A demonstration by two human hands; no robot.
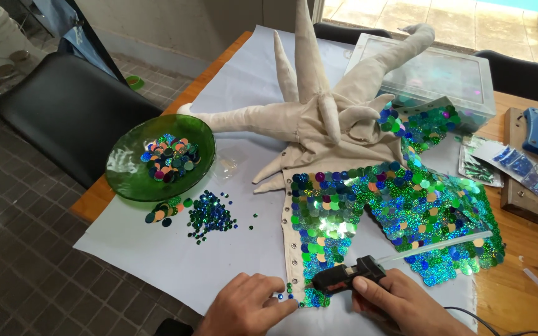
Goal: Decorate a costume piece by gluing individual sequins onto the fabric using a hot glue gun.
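The right hand [406, 298] is closed around a black glue gun [350, 277], its nozzle aimed left at the near edge of the sequin-covered fabric [393, 205] — a clear glue stick [437, 246] juts from the back. The left hand [247, 306] rests curled on the white paper sheet [157, 249], fingertips pressing small sequins beside the nozzle, so the piece lands where glue goes. A green glass bowl [126, 168] of sequins and a loose sequin pile [210, 214] lie within reach at left. The fabric's unsequined stuffed spikes [306, 81] point far — away from the working edge.
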